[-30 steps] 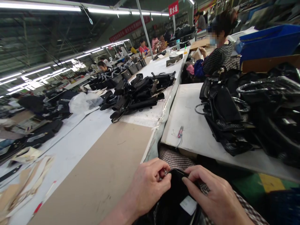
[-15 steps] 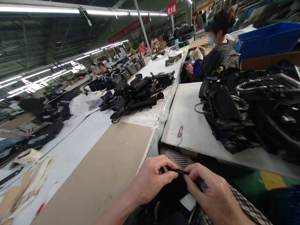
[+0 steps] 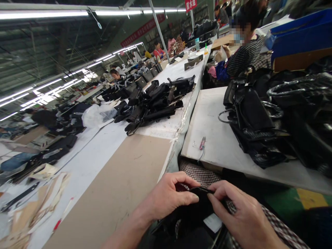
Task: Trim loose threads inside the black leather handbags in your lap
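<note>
A black bag (image 3: 193,216) lies in my lap, its upper edge lifted between my two hands. My left hand (image 3: 172,193) pinches this edge with thumb and fingers from the left. Close by, my right hand (image 3: 234,204) grips the same edge from the right, thumb on the near side. A small white label (image 3: 213,222) shows on the bag below my right thumb. The lower part of the bag runs out of view, over checked cloth (image 3: 199,174) on my lap.
Black bags with ring handles are heaped on the right table (image 3: 204,121), near pink-handled thread snips (image 3: 202,143). More black bags (image 3: 155,103) are piled on the long table ahead. A red-and-white pen (image 3: 57,224) lies at left. A co-worker in a striped top (image 3: 246,52) sits beyond.
The edge between my hands has opened slightly, and my left thumb and fingertips are a little further apart. The view has shifted, so the surroundings sit slightly further right.
</note>
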`<state>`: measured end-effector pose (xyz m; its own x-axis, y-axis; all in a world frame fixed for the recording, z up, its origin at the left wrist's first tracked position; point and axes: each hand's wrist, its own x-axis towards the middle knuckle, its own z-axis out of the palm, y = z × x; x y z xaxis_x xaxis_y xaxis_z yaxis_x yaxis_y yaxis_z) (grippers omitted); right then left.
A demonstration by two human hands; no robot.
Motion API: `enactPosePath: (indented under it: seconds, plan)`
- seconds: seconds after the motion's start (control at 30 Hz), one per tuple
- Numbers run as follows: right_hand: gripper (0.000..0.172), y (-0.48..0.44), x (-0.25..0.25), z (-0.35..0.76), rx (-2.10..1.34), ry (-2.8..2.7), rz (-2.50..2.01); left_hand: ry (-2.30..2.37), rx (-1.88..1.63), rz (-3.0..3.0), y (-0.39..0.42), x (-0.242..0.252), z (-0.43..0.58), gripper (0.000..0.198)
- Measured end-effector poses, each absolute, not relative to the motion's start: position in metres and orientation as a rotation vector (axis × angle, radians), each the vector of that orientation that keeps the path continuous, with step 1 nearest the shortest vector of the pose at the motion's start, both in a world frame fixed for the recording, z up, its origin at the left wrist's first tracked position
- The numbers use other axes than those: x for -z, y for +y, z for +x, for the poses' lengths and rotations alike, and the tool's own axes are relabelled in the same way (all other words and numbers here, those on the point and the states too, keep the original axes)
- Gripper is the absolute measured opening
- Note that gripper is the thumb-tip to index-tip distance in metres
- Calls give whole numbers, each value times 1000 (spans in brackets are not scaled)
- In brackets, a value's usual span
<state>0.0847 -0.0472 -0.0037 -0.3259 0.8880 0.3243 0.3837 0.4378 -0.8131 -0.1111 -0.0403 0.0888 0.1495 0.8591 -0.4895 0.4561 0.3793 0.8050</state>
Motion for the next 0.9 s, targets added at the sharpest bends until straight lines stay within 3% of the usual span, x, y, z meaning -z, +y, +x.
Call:
enactPosePath:
  seconds: [0.4,0.9]
  plan:
    - [13,-40,0,94,-870,-2146,-840,1545,-482,1354,-49,-86,-110,17]
    - [20,-48,-2,93,-1060,-1877,-997,1485,-427,1656,-44,-89,-109,12]
